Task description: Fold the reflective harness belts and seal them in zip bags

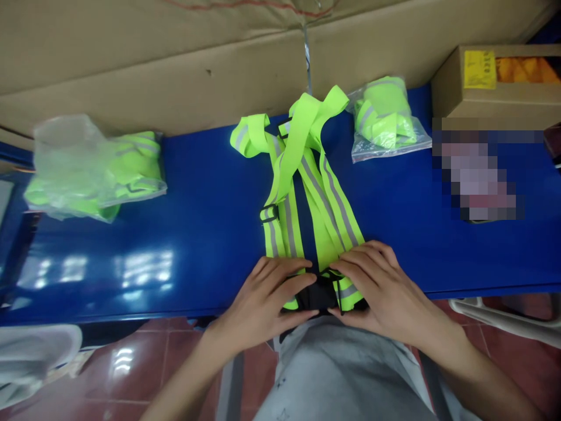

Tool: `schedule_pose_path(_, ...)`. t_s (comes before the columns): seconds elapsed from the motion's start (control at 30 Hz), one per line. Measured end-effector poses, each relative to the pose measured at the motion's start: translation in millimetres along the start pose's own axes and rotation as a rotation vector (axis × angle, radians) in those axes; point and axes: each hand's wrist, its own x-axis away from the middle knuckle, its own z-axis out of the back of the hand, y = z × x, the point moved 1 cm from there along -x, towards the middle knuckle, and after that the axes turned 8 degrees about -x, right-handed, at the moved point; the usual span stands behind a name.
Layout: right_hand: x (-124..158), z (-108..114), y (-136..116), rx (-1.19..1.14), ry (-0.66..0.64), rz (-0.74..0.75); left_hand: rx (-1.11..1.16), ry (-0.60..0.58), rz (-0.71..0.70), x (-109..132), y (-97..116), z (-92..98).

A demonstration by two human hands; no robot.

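A neon-yellow reflective vest (307,181) made of grey-striped straps lies lengthwise on the blue table (205,234), its loops at the far end. A black buckle (269,213) sits on its left strap. At the near edge, my left hand (274,292) is closed over the lower left straps, thumb toward my body. Opposite it, my right hand (377,286) grips the lower right straps, fingers on top and thumb below. A black piece (319,294) of the vest shows between the hands. The strap parts beneath my fingers are hidden.
Bagged neon vests (131,166) lie at the left, and another bag (388,117) at the back right. A cardboard box (451,88) with orange contents stands far right, near a blurred-out item (480,175). Large cardboard (175,76) lines the back; white chairs (48,351) flank the table.
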Motion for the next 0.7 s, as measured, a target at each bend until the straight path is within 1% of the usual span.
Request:
schedule_pose_path(0.2, 2.6, 1.7, 2.7, -0.012, 0.034, -0.015, -0.01, 0.051, 0.086, 9.3, -12.6, 9.9)
schedule_pose_path(0.33, 1.6, 1.1, 2.1, 0.004, 0.022, -0.019, -0.084, 0.052, 0.056, 15.8, -12.1, 13.3)
schedule_pose_path(0.43, 0.9, 0.6, 1.3, 0.019, 0.014, -0.024, -0.196, 0.0, 0.049, 17.0, -1.9, 16.0)
schedule_pose_path(0.5, 1.5, 0.9, 1.4, 0.022, 0.0, -0.028, -0.266, -0.027, 0.069, 18.5, 9.6, 18.5)
schedule_pose_path(0.57, 3.2, 1.6, 1.1, 0.024, -0.015, -0.018, -0.282, -0.035, 0.093, 21.5, 23.9, 19.2)
schedule_pose_path(0.63, 5.7, 2.7, -0.8, 0.041, -0.004, 0.012, -0.251, -0.007, 0.11, 25.2, 38.2, 15.7)
schedule_pose_path(0.7, 8.1, 3.5, -4.6, 0.068, 0.026, 0.043, -0.236, 0.067, 0.101, 27.2, 49.7, 7.2)
